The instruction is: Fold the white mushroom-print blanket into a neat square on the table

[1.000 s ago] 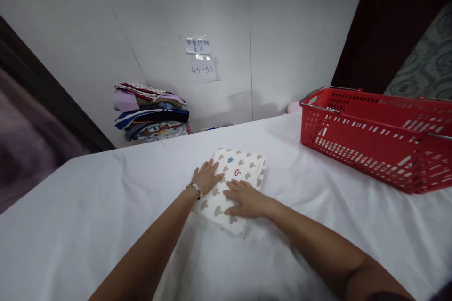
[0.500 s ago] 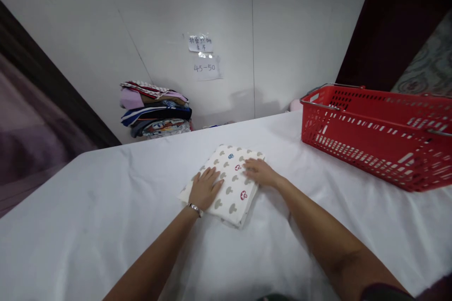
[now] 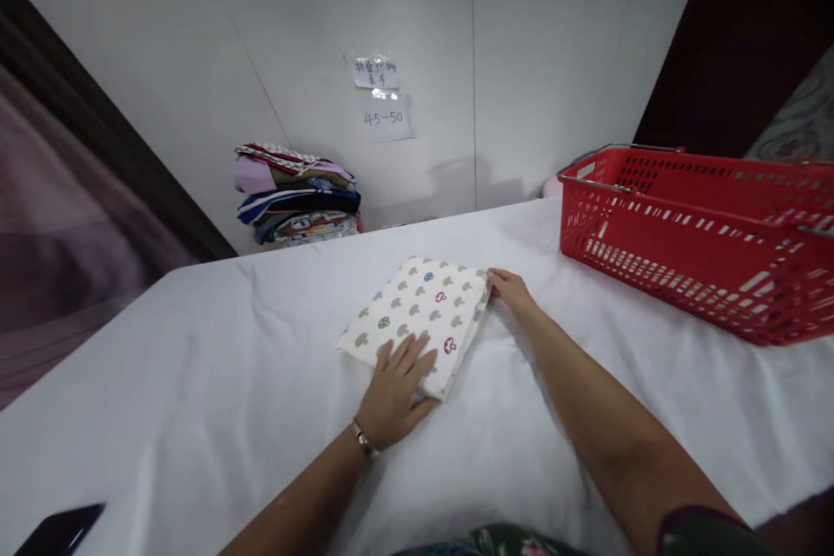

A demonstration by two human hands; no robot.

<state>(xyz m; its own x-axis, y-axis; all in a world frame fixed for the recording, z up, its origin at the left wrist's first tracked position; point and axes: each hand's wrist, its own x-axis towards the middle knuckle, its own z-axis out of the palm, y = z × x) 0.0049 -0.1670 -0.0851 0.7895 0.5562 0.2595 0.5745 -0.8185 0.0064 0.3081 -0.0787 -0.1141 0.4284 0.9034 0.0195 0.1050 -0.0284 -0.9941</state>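
A folded white cloth with a mushroom print (image 3: 420,308) lies flat on the white-covered table (image 3: 195,382). My left hand (image 3: 396,389) rests palm down on the cloth's near corner, fingers stretched out; a bracelet circles that wrist. My right hand (image 3: 512,289) touches the cloth's far right corner, with the fingertips curled at its edge. Neither hand lifts the cloth.
A red plastic basket (image 3: 691,234) with metal handles stands at the right of the table. A stack of folded clothes (image 3: 296,204) sits against the wall at the back left. Two paper notes (image 3: 384,95) are stuck on the wall. A dark object (image 3: 56,530) shows at the bottom left.
My left hand slid back from the cloth's middle to its near corner. My right hand moved from the near side across to the far right corner. The cloth lies flatter.
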